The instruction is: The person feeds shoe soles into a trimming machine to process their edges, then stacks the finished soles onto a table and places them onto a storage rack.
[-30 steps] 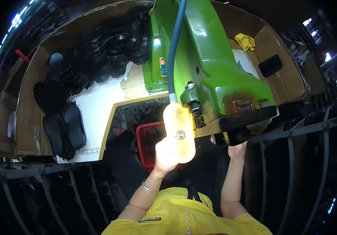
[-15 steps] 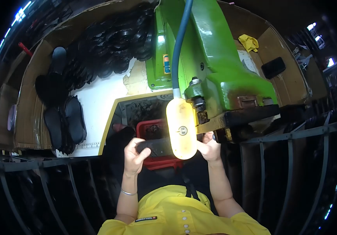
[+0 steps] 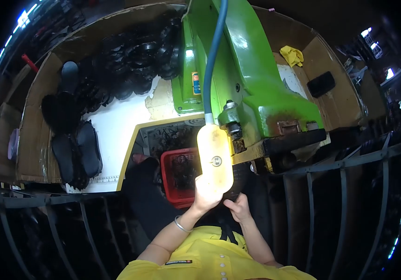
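A black shoe sole is between my hands, mostly hidden behind the bright yellow lamp and hard to tell from the dark clothing. My right hand is closed on its near end, thumb toward the lamp. My left hand is curled at the other side, with most of its fingers covered or washed out by the lamp. Just above stands the green machine, its dark arm jutting out to the right of the lamp.
Below the table opening lies a red basket with dark scraps. On the white tabletop, black soles and a large dark heap lie at left. A yellow cloth and black phone-like object sit at right. Metal bars flank me.
Both hands have moved nearer my body and closer together; the left went right, behind the lamp. The sole, earlier held level across the basket, has swung rightward, and the basket is more exposed.
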Available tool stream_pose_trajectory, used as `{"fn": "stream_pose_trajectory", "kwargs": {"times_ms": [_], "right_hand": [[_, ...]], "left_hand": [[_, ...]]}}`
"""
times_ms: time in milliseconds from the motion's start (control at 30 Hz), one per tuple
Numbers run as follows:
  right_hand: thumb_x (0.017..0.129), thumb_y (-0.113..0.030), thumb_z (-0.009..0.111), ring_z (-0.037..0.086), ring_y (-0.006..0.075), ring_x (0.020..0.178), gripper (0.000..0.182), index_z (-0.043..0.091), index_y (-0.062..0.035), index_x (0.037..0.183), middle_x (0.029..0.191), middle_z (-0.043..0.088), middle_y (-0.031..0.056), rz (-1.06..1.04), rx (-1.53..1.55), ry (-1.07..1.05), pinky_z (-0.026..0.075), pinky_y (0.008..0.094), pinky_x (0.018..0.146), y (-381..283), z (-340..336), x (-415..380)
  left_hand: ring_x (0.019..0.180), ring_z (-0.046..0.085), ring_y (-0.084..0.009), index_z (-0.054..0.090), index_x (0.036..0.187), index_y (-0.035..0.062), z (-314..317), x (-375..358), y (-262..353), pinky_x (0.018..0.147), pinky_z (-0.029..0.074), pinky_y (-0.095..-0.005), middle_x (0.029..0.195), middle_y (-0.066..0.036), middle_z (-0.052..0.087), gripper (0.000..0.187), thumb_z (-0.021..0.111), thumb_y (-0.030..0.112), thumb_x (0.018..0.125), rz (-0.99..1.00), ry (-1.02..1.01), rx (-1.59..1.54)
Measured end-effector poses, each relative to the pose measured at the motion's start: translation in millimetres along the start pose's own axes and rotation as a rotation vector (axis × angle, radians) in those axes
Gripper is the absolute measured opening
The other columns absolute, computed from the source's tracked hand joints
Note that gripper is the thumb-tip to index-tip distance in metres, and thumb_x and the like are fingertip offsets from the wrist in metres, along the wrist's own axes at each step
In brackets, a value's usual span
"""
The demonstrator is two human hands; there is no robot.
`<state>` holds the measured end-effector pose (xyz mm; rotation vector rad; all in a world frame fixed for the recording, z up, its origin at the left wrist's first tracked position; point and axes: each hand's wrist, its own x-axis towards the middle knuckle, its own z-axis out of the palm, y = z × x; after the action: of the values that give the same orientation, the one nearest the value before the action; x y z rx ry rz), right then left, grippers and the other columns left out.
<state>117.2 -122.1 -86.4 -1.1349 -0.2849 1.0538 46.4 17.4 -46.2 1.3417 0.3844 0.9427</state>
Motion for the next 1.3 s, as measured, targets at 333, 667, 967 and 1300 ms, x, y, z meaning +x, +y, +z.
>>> {"fn": "stream_pose_trajectory", "kwargs": {"times_ms": [333,667,967,1300], "right_hand": [[0.079,-0.004,0.064,0.056,0.0105,0.054,0.024,0.047,0.0014,0.095,0.078,0.061,0.0096,-0.377,-0.058,0.142,0.044,0.0211,0.039,-107.3,-9.7,25.4],[0.077,0.000,0.072,0.057,0.0073,0.065,0.027,0.059,0.0049,0.100,0.083,0.064,0.0048,-0.645,-0.535,-0.188,0.044,0.0207,0.056,-121.6,51.1,62.1],[0.064,-0.011,0.085,0.054,0.0079,0.059,0.032,0.060,0.0018,0.079,0.068,0.058,0.0036,-0.602,-0.579,-0.003,0.045,0.0247,0.052,-81.3,65.5,66.7],[0.059,0.001,0.076,0.064,0.0270,0.071,0.031,0.061,-0.0028,0.086,0.087,0.066,0.0105,-1.306,-1.067,0.173,0.051,0.0333,0.061,-202.9,13.2,46.3]], "left_hand": [[0.085,0.062,-0.0116,0.061,0.107,-0.0050,-19.1,6.7,36.4,0.077,0.051,-0.0276,0.098,-0.009,0.066,0.039,0.077,0.000,0.073,-0.134,0.056,-0.001],[0.081,0.061,-0.0113,0.055,0.092,-0.0017,-82.6,-9.1,56.1,0.078,0.050,-0.0264,0.090,-0.009,0.064,0.024,0.070,-0.008,0.075,-0.207,0.237,-0.137],[0.083,0.064,-0.0120,0.062,0.102,-0.0048,-74.6,-57.8,1.2,0.077,0.052,-0.0256,0.094,-0.009,0.068,0.028,0.073,-0.004,0.076,-0.422,0.122,0.036],[0.124,0.038,-0.0415,0.045,0.130,-0.0030,-235.0,-4.4,67.4,0.104,0.030,-0.0486,0.131,-0.022,0.047,0.055,0.063,0.023,0.085,0.079,0.563,1.737]]}}
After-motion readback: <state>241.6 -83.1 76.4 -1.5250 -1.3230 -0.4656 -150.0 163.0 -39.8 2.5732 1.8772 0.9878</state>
